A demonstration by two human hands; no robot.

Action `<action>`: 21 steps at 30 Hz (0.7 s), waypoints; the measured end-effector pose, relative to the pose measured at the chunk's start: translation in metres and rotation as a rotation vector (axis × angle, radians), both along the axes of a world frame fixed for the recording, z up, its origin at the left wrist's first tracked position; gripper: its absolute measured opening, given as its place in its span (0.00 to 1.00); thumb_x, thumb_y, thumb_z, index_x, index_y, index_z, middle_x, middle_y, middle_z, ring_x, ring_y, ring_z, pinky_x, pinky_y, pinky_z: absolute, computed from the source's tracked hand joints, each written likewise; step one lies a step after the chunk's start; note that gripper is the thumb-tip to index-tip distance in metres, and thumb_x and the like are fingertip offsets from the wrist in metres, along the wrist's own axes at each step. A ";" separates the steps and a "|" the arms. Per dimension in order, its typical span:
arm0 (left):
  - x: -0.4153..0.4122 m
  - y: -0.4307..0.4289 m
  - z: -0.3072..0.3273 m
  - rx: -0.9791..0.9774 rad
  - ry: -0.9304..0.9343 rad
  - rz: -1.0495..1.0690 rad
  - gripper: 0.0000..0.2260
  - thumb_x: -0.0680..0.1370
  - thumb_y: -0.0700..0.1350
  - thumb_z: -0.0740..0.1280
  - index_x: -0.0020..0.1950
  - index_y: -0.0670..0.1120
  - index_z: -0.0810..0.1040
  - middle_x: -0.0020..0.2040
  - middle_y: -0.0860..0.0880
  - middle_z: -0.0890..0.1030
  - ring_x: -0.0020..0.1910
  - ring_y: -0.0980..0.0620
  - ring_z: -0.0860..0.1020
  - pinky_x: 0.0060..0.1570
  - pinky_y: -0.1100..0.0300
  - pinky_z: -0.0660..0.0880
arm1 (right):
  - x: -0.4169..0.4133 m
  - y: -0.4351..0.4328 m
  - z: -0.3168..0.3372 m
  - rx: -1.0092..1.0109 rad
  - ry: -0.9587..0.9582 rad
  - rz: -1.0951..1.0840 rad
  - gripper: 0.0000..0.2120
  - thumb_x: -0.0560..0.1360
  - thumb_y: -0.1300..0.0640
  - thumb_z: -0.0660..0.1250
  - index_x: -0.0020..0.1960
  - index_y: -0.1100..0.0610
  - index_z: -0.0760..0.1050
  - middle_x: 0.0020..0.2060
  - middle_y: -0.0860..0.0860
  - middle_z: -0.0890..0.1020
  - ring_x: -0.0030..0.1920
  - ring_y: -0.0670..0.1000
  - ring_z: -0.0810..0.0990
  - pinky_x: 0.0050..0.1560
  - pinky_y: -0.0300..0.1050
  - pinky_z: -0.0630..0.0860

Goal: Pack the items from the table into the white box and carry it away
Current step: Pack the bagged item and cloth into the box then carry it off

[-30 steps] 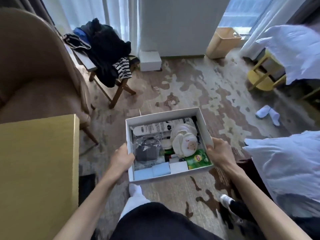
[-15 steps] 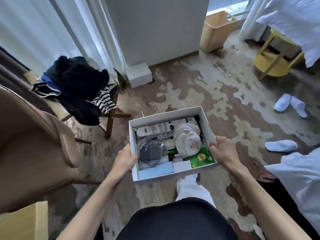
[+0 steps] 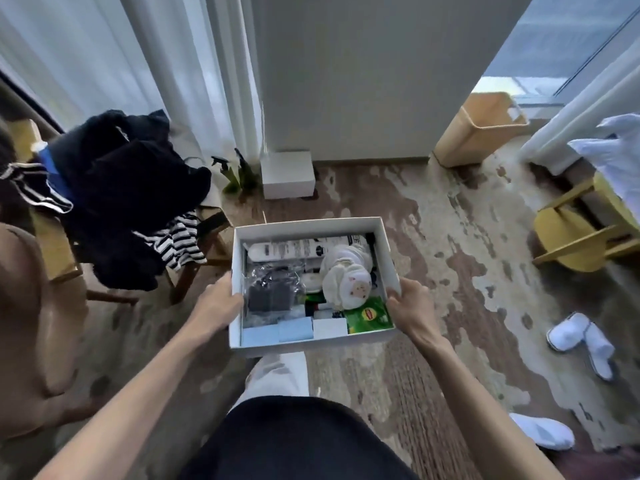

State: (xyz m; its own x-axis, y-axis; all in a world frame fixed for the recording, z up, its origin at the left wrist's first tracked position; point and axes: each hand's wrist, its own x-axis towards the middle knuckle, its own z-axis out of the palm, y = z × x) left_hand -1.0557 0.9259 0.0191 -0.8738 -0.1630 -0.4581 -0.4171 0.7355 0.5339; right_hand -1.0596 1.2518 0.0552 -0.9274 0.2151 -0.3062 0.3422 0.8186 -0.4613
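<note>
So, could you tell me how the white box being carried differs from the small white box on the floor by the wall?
The carried white box is open, showing packed items; the floor box looks closed. The carried one is held off the floor by the left hand and right hand; the other rests on carpet against the wall. Both are plain white and rectangular.

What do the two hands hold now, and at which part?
Both hold the white box: the left hand grips its left wall, with the thumb over the rim, and the right hand grips its right wall near the front corner.
</note>
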 end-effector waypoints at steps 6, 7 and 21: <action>-0.125 -0.010 -0.012 0.048 -0.033 -0.003 0.22 0.76 0.40 0.59 0.71 0.43 0.66 0.63 0.38 0.77 0.61 0.36 0.74 0.54 0.49 0.71 | -0.124 -0.012 0.004 0.035 -0.031 -0.048 0.08 0.75 0.63 0.62 0.39 0.63 0.76 0.32 0.59 0.81 0.34 0.61 0.79 0.35 0.52 0.75; -0.146 -0.013 -0.011 0.060 -0.045 -0.009 0.22 0.77 0.40 0.59 0.72 0.44 0.65 0.64 0.39 0.77 0.62 0.37 0.73 0.55 0.49 0.71 | -0.146 -0.015 0.005 0.032 -0.027 -0.046 0.08 0.75 0.63 0.62 0.39 0.63 0.76 0.31 0.58 0.80 0.34 0.60 0.79 0.34 0.51 0.75; -0.414 -0.043 -0.023 0.035 -0.070 0.041 0.18 0.75 0.39 0.60 0.65 0.48 0.69 0.55 0.44 0.81 0.53 0.41 0.77 0.50 0.54 0.74 | -0.442 -0.041 -0.064 -0.029 -0.039 0.041 0.07 0.74 0.62 0.64 0.40 0.63 0.77 0.33 0.58 0.80 0.37 0.62 0.79 0.36 0.48 0.70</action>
State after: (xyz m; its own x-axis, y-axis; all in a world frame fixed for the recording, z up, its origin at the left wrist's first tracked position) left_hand -1.4693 0.8824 -0.0039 -0.8326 -0.1806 -0.5235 -0.4834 0.6983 0.5279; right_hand -1.5015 1.2113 -0.0084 -0.9223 0.1679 -0.3481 0.3272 0.8186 -0.4721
